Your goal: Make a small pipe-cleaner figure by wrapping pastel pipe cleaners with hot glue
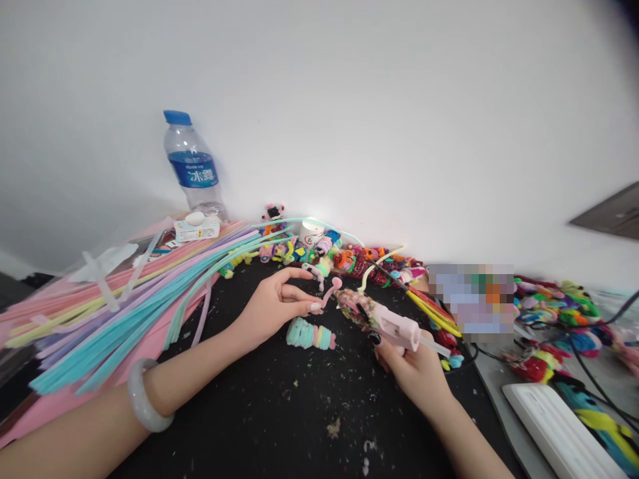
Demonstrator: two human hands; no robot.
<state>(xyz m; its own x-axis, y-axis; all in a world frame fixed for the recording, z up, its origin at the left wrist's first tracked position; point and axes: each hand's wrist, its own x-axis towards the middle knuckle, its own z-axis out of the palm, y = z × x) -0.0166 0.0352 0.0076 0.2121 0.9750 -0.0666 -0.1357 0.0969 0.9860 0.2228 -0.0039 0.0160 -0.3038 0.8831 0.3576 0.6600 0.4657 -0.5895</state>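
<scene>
Pinched between the thumb and fingers of my left hand (pixel 279 303) is a short pink pipe cleaner (pixel 329 291) with a small coiled end. My right hand (pixel 414 366) is wrapped round a pale pink glue gun (pixel 394 326), with a glue stick (pixel 435 344) poking out of its back. Bits of coloured fluff crust the gun's front, and its tip is close to the pink coil; whether they touch I cannot tell. On the black table (pixel 279 406) below my left fingers lies a coiled pipe-cleaner piece (pixel 310 334) in mint, yellow and pink.
Long pastel pipe cleaners (pixel 130 313) spread across the left. A water bottle (pixel 192 166) stands by the wall. Finished pipe-cleaner figures (pixel 349 259) line the back, near a white cup (pixel 311 233). At right are a white keyboard-like object (pixel 559 432), cables and more figures (pixel 554 303).
</scene>
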